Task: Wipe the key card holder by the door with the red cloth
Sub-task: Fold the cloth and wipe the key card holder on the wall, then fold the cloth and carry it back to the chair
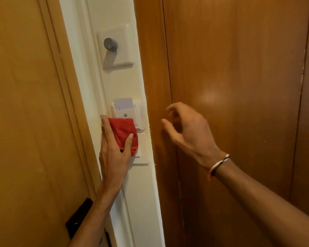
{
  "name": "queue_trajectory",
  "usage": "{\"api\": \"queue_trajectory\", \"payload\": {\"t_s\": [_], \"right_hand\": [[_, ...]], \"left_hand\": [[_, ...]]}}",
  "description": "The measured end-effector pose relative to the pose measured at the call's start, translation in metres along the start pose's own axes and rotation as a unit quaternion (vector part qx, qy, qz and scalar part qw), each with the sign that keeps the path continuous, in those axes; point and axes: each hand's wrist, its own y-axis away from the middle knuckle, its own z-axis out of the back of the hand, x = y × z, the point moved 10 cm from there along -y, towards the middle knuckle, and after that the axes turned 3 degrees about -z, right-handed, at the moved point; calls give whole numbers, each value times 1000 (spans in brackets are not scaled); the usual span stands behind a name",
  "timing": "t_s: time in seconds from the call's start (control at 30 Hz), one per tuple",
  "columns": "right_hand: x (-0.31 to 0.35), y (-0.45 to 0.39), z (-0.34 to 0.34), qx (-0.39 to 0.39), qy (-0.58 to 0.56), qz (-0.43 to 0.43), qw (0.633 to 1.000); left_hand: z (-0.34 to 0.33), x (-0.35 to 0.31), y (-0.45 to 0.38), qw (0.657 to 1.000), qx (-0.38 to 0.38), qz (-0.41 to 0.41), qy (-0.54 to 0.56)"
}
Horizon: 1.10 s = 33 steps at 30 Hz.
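A white key card holder [128, 113] is fixed to the narrow white wall strip, with a white card [123, 102] standing in its top slot. My left hand [112, 154] presses a folded red cloth [124, 133] flat against the holder's lower part and the switch plate below it. The cloth covers the holder's lower left corner. My right hand [187, 129] hovers to the right in front of the wooden panel, fingers loosely curled and apart, holding nothing.
Above the holder sits a white plate with a grey dial knob [110, 44]. A wooden door [25, 122] with a black lock plate [78, 218] stands on the left. Wooden panels [239, 86] fill the right side.
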Motion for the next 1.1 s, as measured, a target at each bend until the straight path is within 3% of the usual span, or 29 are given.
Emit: {"api": "queue_trajectory", "payload": {"t_s": [0.17,0.33,0.6,0.8,1.1], "right_hand": [[15,-14,-65,92,-166,-151,970],[8,-12,-82,75,-216,-225,947],[12,-6,-77,78,-261,-222,936],[9,-5,-55,100,-277,-194,936],[-16,-8,5,94,-319,-196,922]], "left_hand": [[17,13,-3,996,-54,56,52],[20,18,-2,993,-40,81,81],[19,2,5,993,-37,65,92],[22,-13,2,985,-12,45,164],[-14,-51,-18,938,160,91,293]]}}
